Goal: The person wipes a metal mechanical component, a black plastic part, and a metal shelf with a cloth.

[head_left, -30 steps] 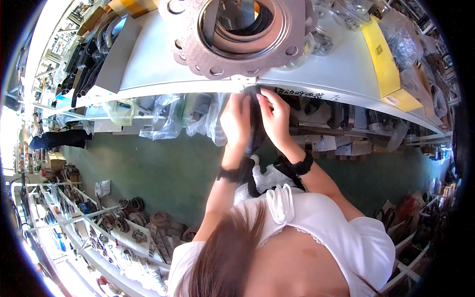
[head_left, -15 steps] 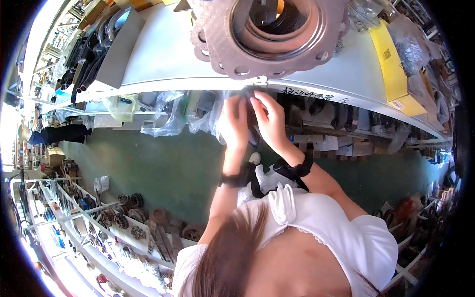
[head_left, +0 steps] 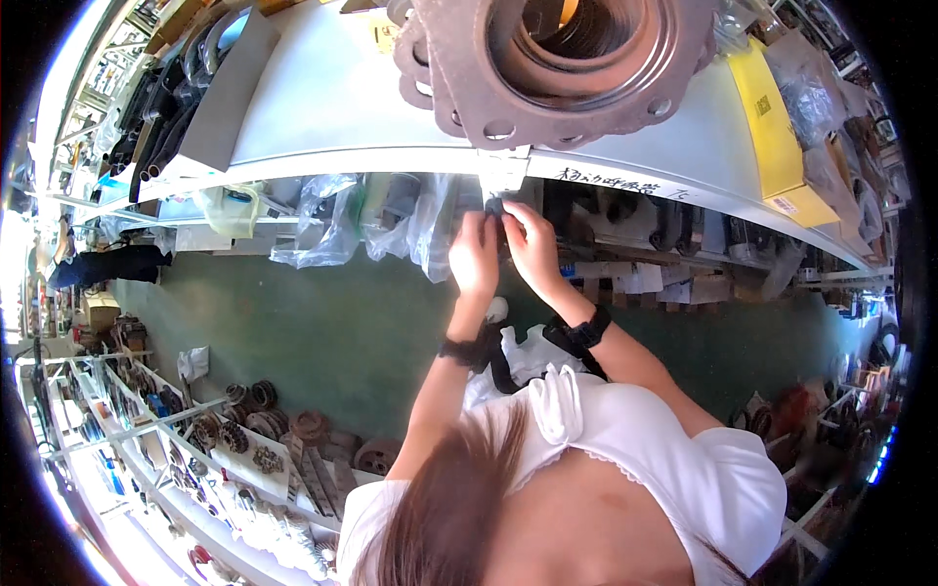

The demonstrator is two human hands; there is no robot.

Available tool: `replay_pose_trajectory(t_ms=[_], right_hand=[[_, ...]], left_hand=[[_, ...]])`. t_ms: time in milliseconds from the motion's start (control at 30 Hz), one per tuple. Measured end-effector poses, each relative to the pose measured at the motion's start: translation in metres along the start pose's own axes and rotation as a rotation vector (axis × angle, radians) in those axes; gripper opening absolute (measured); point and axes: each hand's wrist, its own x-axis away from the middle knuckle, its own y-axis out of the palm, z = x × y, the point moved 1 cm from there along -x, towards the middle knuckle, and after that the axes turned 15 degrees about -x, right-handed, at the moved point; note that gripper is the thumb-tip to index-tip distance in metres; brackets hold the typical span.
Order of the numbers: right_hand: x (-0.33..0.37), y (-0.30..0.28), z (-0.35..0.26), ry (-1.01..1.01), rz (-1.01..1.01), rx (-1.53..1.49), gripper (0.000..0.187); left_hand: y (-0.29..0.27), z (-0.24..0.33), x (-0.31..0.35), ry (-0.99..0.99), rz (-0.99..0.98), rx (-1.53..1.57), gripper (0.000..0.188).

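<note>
Just below the front edge of the white shelf (head_left: 342, 164), my left hand (head_left: 474, 256) and my right hand (head_left: 534, 244) come together. Their fingertips pinch a small dark object (head_left: 494, 208) between them; its kind is too small to tell. Right above it, a bright white piece (head_left: 501, 174) sits at the shelf edge. On the shelf over my hands stands a stack of brown-grey metal gaskets (head_left: 557, 125) with a large round opening and bolt holes. Each wrist wears a black band.
Clear plastic bags (head_left: 322, 220) hang at the lower shelf left of my hands. A yellow box (head_left: 765, 127) stands on the upper shelf at right, a grey box (head_left: 227, 103) of dark curved parts at left. Behind me, a rack (head_left: 137, 435) holds gears and metal parts above the green floor (head_left: 293, 303).
Both hands have drawn down a little from the shelf edge, holding the dark object. The white piece at the edge now shows clearly. The view has shifted slightly.
</note>
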Motion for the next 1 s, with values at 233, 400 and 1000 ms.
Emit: replay_pose_trajectory(t_ms=[233,400,1000], right_hand=[[-0.026,0.015,-0.057,-0.2,0.035,-0.175,0.024],[-0.005,0.012,-0.004,-0.096,0.047,-0.067,0.027],[-0.001,-0.076,-0.08,0.095,-0.32,-0.493,0.014]], left_hand=[[-0.047,0.03,-0.036,0.181,0.235,0.027,0.01],[-0.024,0.009,-0.026,0.053,-0.113,-0.168,0.013],[-0.071,0.04,0.031,0.591,0.23,0.001,0.031]])
